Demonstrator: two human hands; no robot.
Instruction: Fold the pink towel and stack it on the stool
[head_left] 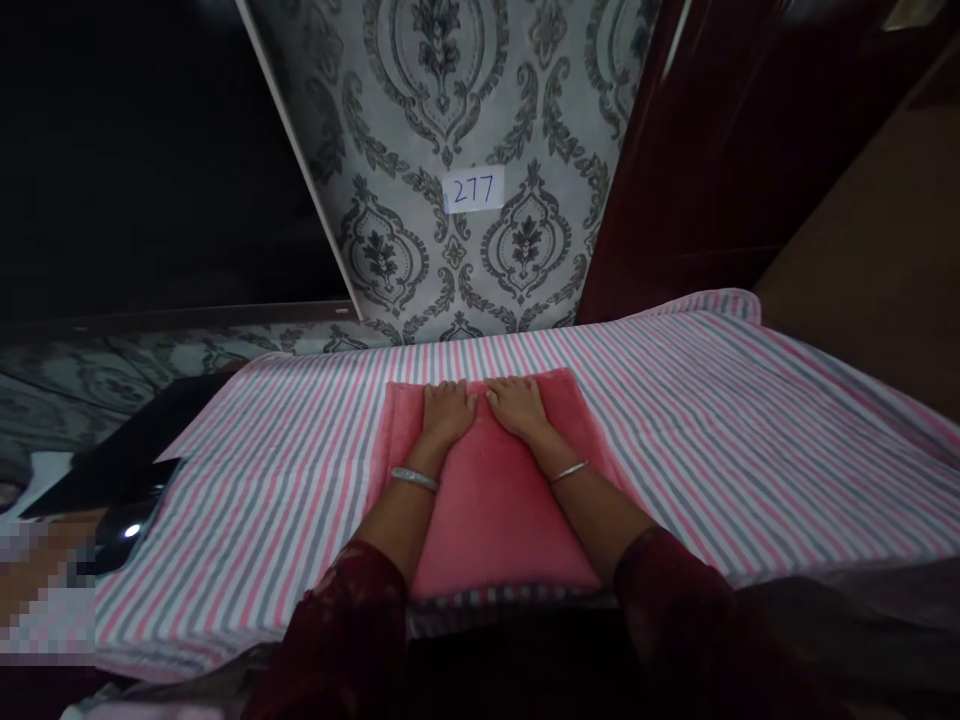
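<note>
A pink, soft-looking folded cloth (502, 510) lies flat in front of me, its far edge towards the wall. My left hand (448, 410) rests palm down on its far left part, fingers stretched out. Beside it, my right hand (517, 403) lies flat near the same far edge, fingers also extended. The thumbs point towards each other with a small gap between them. Under the cloth spreads a striped sheet (300, 480) in pink, grey and white.
Patterned wallpaper (525, 240) with a paper label (473, 189) reading 277 rises behind. A large dark screen (150, 150) stands at the upper left, and a dark red glossy panel (675, 180) at the right. A shiny black object (124, 530) sits by the sheet's left edge.
</note>
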